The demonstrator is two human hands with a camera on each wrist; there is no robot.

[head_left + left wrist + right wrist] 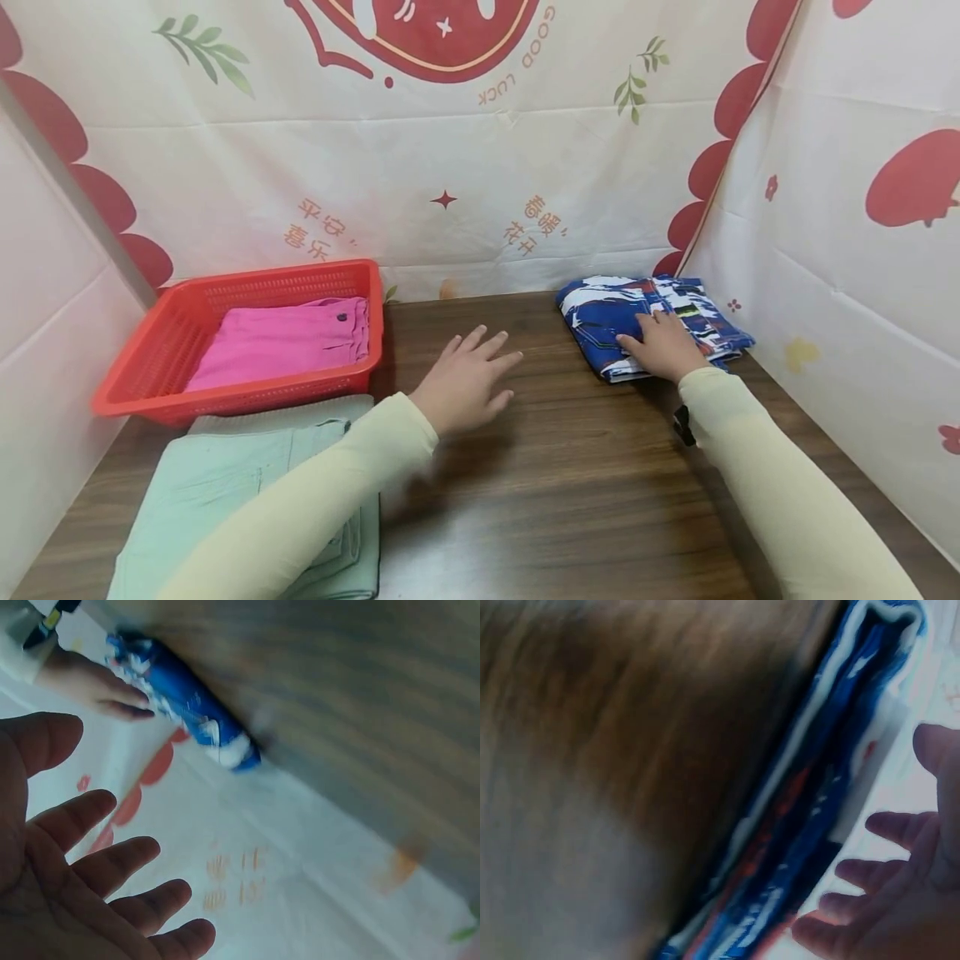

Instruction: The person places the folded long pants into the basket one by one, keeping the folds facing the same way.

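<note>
Bright even light, blurred wrist views

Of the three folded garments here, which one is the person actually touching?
The blue-and-white patterned garment at the table's far right: the right hand rests flat on it. The pink one lies in the red basket; the mint-green one lies untouched by either hand.

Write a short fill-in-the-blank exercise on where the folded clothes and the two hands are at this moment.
1. The folded pink garment lies inside the red plastic ____.
2. The right hand rests on the folded blue, white and red patterned garment, which lies at the table's far ____ corner.
3. The left hand, fingers spread, hovers over the brown wooden table and holds ____.
4. The folded pale green garment lies on the table in front of the ____.

Missing words: basket; right; nothing; basket
</note>
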